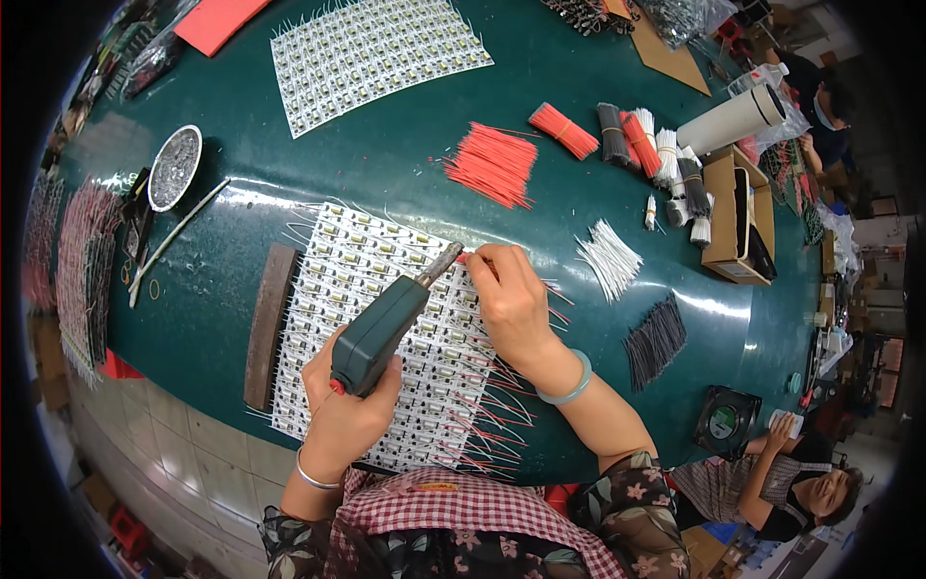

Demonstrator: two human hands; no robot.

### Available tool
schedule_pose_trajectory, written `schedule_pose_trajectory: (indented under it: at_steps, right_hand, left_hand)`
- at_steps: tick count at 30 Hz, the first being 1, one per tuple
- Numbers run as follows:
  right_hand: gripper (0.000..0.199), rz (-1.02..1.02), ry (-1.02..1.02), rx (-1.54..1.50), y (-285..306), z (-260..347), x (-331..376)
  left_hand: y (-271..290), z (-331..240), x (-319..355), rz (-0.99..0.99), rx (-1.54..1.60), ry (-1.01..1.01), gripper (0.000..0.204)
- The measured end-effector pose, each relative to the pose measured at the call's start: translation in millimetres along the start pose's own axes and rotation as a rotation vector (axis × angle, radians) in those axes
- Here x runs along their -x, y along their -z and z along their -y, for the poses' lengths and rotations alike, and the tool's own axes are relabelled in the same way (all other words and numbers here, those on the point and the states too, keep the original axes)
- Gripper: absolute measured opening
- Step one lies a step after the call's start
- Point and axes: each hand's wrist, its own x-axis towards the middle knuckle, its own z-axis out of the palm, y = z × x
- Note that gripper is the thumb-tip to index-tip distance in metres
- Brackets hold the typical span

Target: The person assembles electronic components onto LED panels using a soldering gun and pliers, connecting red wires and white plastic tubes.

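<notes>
Left grip point(352, 400), as I see it from my remote seat, is wrapped round a dark-green, pistol-shaped plastic soldering tool point(378, 333), fingers and thumb closed on its body. I judge that tool stiff and moderately heavy, with a metal barrel point(442, 262) that may be hot, so I would hold it only by the plastic. Beneath it, flat on the glossy green counter point(347, 169), lies a white rectangular panel of small circuit boards point(333, 253) set with yellowish and black parts. It looks thin, light and brittle under bending; I would take it by its outer edges, clear of the parts and of the red and white leads along its right side. Right grip point(511, 299), over the panel's upper right corner, seems to pinch a thin red insulated wire point(462, 258) just beside the barrel's tip, though the fingers hide most of it. Such wire should be light, springy and a little slippery, best nipped near its end. Along the panel's left edge rests a flat brown bar point(270, 328), likely heavy. Farther out lie a loose black wire pile point(656, 340), then a white wire pile point(610, 259), then a red wire pile point(492, 164).
</notes>
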Motion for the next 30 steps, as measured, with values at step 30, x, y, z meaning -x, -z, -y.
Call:
schedule_pose_trajectory:
  at_steps: [30]
  right_hand:
    - [0.027,-0.002,-0.023,-0.059,0,-1,2]
  left_hand:
    - [-1,8,0,-0.024,-0.005,-0.056,0.017]
